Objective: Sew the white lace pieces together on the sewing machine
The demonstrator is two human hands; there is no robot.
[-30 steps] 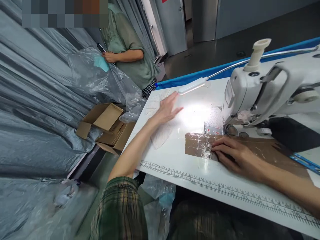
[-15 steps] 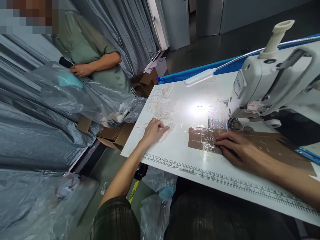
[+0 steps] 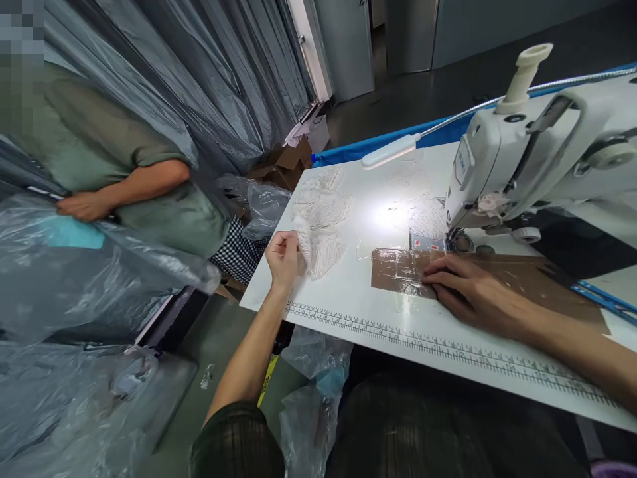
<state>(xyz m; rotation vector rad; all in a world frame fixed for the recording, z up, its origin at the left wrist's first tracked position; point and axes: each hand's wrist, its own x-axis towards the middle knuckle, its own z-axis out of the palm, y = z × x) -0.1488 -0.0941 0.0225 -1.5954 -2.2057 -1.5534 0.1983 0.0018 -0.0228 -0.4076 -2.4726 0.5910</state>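
Note:
At the left part of the white sewing table, my left hand is closed in a pinch on the edge of a thin white lace piece. That edge is lifted and folded over; the remainder lies on the tabletop. My right hand lies with fingers stretched out on a brown board covered with shiny clear tape. Just beyond its fingertips is the needle area of a white sewing machine. Another patterned white piece lies to the left of the needle.
More lace pieces lie at the table's far left. A lamp on a flexible neck lights the middle. A printed ruler runs along the near edge. At left, a co-worker holds a clear plastic bag; boxes stand behind.
My left hand has shifted left and raised the edge of a lace piece from the table. My right hand stays on the board. The co-worker and plastic bag have moved left in view.

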